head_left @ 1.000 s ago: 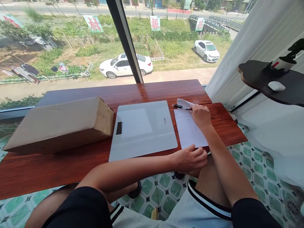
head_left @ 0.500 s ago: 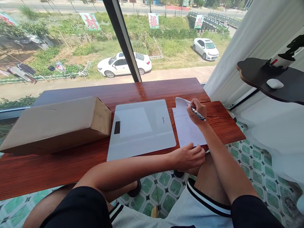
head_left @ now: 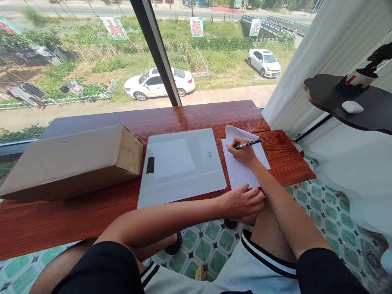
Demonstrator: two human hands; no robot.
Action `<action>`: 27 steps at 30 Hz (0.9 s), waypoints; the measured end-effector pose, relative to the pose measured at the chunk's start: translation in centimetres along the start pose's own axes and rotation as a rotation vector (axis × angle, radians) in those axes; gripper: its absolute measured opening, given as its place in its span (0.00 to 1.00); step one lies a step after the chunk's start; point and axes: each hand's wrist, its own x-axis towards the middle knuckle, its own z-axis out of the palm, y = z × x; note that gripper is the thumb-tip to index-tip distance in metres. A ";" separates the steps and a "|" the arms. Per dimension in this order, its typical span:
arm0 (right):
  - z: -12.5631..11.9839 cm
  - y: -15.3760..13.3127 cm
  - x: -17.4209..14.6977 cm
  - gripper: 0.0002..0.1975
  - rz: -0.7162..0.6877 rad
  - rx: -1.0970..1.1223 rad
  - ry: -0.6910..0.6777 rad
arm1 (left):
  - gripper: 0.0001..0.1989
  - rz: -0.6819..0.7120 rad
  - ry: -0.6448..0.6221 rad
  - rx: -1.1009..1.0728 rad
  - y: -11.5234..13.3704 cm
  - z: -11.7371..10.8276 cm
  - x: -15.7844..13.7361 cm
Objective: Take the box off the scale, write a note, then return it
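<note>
My right hand (head_left: 244,155) is closed around a black-and-silver pen (head_left: 251,143), its writing end low over the upper left of a white sheet of paper (head_left: 240,175). Some handwriting shows on the sheet, and a second sheet (head_left: 263,160) sticks out on its right. My left hand (head_left: 245,201) rests at the paper's near edge by the table edge, fingers curled together; a small pale bit shows by the fingertips, too little to name. Left of the paper lies a flat glass scale (head_left: 183,179) with a small dark display.
A long cardboard box (head_left: 70,157) takes up the left of the reddish wooden table (head_left: 107,212). At the right, a dark wavy shelf (head_left: 330,92) holds a potted plant (head_left: 363,76) and a white mouse-shaped object (head_left: 352,107), beside a white curtain (head_left: 288,90). A window stands behind.
My right hand has moved left and slightly nearer over the paper, and the pen has swung from pointing down-right to nearly level. My left hand stays at the near edge.
</note>
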 end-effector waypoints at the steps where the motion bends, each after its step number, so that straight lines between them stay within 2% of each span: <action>1: 0.1 0.1 0.0 0.17 0.014 -0.004 -0.010 | 0.16 0.000 0.005 -0.002 0.0 0.0 0.0; 6: 0.2 0.2 -0.1 0.16 0.097 0.004 -0.034 | 0.15 0.001 0.001 -0.008 0.0 0.1 0.0; 16: 0.3 0.5 0.0 0.17 0.056 -0.062 -0.071 | 0.15 -0.007 -0.033 -0.025 0.0 -0.1 0.0; 27: 0.2 0.3 0.1 0.16 0.046 -0.078 -0.062 | 0.14 -0.004 -0.012 -0.023 0.0 0.1 0.0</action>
